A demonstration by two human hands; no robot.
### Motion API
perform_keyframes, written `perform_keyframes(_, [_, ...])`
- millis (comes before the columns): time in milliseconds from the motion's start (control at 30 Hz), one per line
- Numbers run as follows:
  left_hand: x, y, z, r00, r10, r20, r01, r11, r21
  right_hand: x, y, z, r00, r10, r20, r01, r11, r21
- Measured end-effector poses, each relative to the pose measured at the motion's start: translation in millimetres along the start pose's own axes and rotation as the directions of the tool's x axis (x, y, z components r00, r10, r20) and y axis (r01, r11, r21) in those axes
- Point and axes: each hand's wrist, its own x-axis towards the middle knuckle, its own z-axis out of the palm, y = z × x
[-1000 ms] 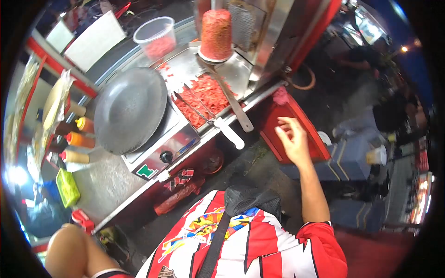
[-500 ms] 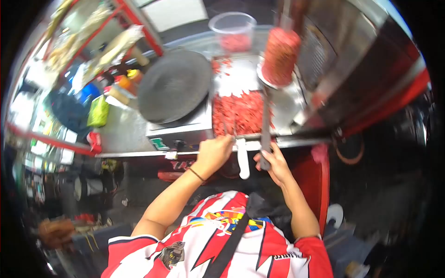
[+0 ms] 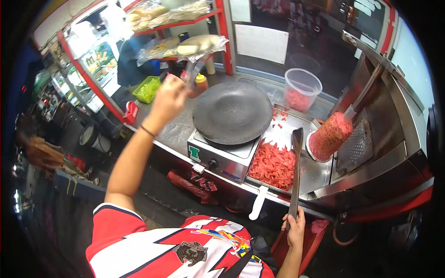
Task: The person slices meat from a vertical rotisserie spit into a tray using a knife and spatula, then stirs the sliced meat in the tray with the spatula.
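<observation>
My left hand (image 3: 170, 97) is raised over the counter, left of the black domed griddle (image 3: 222, 120). Its fingers are closed around blurred metal tongs (image 3: 193, 74), which point up toward the shelf. Low on the right, my right hand (image 3: 295, 226) grips the lower end of a long dark spatula (image 3: 296, 176). The spatula slants up across the metal tray, its broad end above the sliced red meat (image 3: 273, 164). A white-handled knife (image 3: 258, 204) hangs over the tray's front edge, between the griddle and my right hand.
A red meat cone (image 3: 330, 136) stands on a spit at the right. Behind the tray is a clear plastic tub (image 3: 302, 88) with meat. Wrapped flatbreads (image 3: 199, 44) lie on the shelf; a green container (image 3: 147, 89) and sauce bottle (image 3: 201, 82) stand below.
My left hand has lifted off the meat tray and swung left and up with the tongs. My right hand still holds the spatula. The view has turned left.
</observation>
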Motion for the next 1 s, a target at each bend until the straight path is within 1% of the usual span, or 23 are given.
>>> perform_keyframes(33, [20,-41,2,1.000,0.015,-0.009,-0.015,0.997,0.073,-2,-11,2,0.999,-0.017,-0.042,0.009,0.983,-0.183])
perform_keyframes(67, [38,-94,13,0.988,0.108,-0.113,-0.099,0.991,0.085,-6,-19,7,0.995,-0.022,-0.098,-0.014,0.933,-0.360])
perform_keyframes(100, [60,-118,14,0.998,0.008,-0.055,0.002,0.983,0.183,-9,-29,17,0.982,-0.141,-0.126,0.060,0.864,-0.500])
perform_keyframes(133, [82,-159,25,0.999,0.031,-0.034,-0.023,0.975,0.220,-11,-39,25,0.959,-0.246,-0.141,0.101,0.763,-0.639])
perform_keyframes(167, [101,-195,39,0.998,-0.067,0.021,0.059,0.961,0.271,-10,-45,31,0.892,-0.435,-0.125,0.207,0.638,-0.742])
perform_keyframes(200, [118,-218,47,0.997,-0.045,0.065,0.020,0.940,0.341,-7,-49,38,0.798,-0.600,-0.058,0.294,0.471,-0.832])
perform_keyframes(233, [131,-233,58,0.997,-0.063,0.044,0.041,0.917,0.397,-12,-66,51,0.851,-0.514,-0.108,0.169,0.462,-0.870])
perform_keyframes(267, [144,-264,72,0.997,-0.047,0.057,0.021,0.920,0.391,-19,-87,65,0.889,-0.429,-0.160,0.052,0.442,-0.896])
perform_keyframes(300, [157,-284,84,0.994,-0.076,0.076,0.038,0.908,0.416,-23,-101,79,0.907,-0.377,-0.187,0.006,0.457,-0.890])
perform_keyframes(333, [166,-297,96,0.992,-0.085,0.088,0.040,0.905,0.425,-24,-111,89,0.915,-0.369,-0.165,-0.016,0.375,-0.927])
perform_keyframes(400, [176,-321,114,0.989,-0.054,0.141,-0.009,0.912,0.409,-19,-125,106,0.923,-0.358,-0.138,-0.016,0.324,-0.946])
perform_keyframes(467, [183,-340,127,0.986,-0.068,0.149,0.010,0.932,0.362,7,-127,116,0.908,-0.409,-0.088,0.041,0.296,-0.954])
perform_keyframes(600, [182,-340,138,0.977,-0.143,0.155,0.081,0.934,0.347,70,-104,124,0.868,-0.482,-0.117,0.018,0.265,-0.964])
perform_keyframes(633, [181,-340,139,0.975,-0.167,0.144,0.108,0.932,0.346,63,-106,129,0.850,-0.509,-0.137,0.009,0.275,-0.961])
perform_keyframes(733, [171,-346,137,0.980,-0.168,0.103,0.128,0.939,0.319,11,-127,142,0.851,-0.461,-0.251,-0.051,0.403,-0.914])
perform_keyframes(767, [165,-344,132,0.992,-0.123,0.034,0.107,0.950,0.294,1,-130,141,0.864,-0.411,-0.290,-0.084,0.449,-0.889])
perform_keyframes(800, [160,-335,125,0.997,-0.077,-0.031,0.083,0.959,0.271,-4,-132,142,0.876,-0.363,-0.318,-0.132,0.455,-0.881])
perform_keyframes(833, [157,-323,116,0.995,-0.029,-0.098,0.052,0.968,0.244,-1,-128,142,0.872,-0.390,-0.295,-0.107,0.437,-0.893])
perform_keyframes(867, [150,-312,101,0.991,-0.087,-0.106,0.105,0.979,0.176,5,-120,140,0.864,-0.419,-0.278,-0.087,0.420,-0.903])
perform_keyframes(900, [138,-304,87,0.992,-0.033,-0.120,0.036,0.999,0.025,9,-111,141,0.859,-0.396,-0.325,-0.124,0.456,-0.882])
perform_keyframes(933, [119,-262,63,0.991,-0.132,0.017,0.132,0.955,-0.267,11,-102,141,0.848,-0.392,-0.357,-0.126,0.506,-0.853])
perform_keyframes(967, [100,-226,41,0.960,-0.123,0.253,0.232,0.854,-0.465,6,-99,146,0.842,-0.357,-0.404,-0.137,0.582,-0.802])
perform_keyframes(1000, [67,-148,16,0.904,-0.004,0.427,0.304,0.707,-0.639,-1,-94,150,0.841,-0.316,-0.439,-0.142,0.653,-0.744])
